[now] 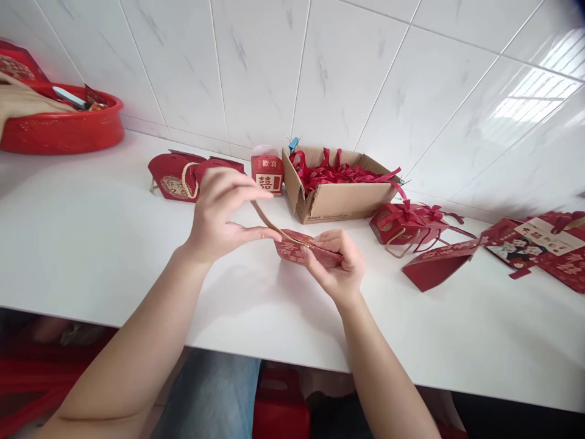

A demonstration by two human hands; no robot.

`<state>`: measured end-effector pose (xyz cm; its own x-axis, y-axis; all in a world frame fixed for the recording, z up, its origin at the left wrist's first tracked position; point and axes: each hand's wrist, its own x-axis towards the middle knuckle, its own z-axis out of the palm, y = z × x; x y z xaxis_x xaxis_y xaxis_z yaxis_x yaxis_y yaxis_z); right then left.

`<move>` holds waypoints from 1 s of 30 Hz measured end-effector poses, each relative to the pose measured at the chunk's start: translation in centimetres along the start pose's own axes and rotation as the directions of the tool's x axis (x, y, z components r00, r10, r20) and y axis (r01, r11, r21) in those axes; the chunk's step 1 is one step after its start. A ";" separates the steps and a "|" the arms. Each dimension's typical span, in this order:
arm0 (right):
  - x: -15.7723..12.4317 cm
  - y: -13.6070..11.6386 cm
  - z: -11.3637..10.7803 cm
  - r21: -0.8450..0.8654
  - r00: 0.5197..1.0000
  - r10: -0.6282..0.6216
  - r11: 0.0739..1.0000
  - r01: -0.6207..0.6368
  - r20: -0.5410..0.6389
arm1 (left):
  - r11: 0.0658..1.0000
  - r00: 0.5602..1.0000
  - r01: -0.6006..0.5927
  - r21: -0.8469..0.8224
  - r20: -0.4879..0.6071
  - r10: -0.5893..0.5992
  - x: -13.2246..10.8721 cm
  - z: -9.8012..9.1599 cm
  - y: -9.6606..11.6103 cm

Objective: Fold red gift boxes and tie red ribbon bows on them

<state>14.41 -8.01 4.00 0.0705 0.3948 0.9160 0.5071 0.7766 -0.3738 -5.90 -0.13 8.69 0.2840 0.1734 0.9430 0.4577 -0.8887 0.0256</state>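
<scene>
A flat red card gift box with pale printing is held up above the white table, seen nearly edge-on. My right hand pinches its right part between thumb and curled fingers. From it a thin tan-edged strip curves up to my left hand; whether it is a flap of the card or a separate band I cannot tell. My left hand takes the strip between thumb and fingers, the thumb tip near the card's upper left edge. Behind my left hand stand red gift boxes with rope handles, partly covered.
A cardboard box of red ribbons stands by the tiled wall, beside a small red box. Bow-tied boxes, an open red piece and printed bags lie right. Another person's hand reaches into a red basin.
</scene>
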 end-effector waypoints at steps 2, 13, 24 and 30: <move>0.1 -0.1 -0.2 -0.010 0.999 -0.027 1.000 0.027 -0.018 | 0.995 0.991 0.097 -0.022 -0.087 -0.098 -0.1 0.3 0.4; 0.0 0.1 0.2 -0.220 0.975 -0.216 0.950 0.223 0.054 | 0.561 0.764 0.644 -0.520 0.392 -0.513 0.0 0.9 4.0; -0.4 0.0 0.7 -0.272 0.950 -0.281 0.912 0.309 0.136 | 0.506 0.654 0.742 -0.440 0.641 -0.402 -0.2 0.9 4.2; -0.4 -0.2 0.7 -0.234 0.962 -0.244 0.935 0.267 0.124 | 0.554 0.687 0.700 -0.452 0.640 -0.346 -0.3 0.7 4.2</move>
<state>13.74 -7.96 3.60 -0.1619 0.2511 0.9543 0.6939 0.7166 -0.0708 -3.44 -3.63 8.29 0.5757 0.6977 0.4264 0.0716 -0.5625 0.8237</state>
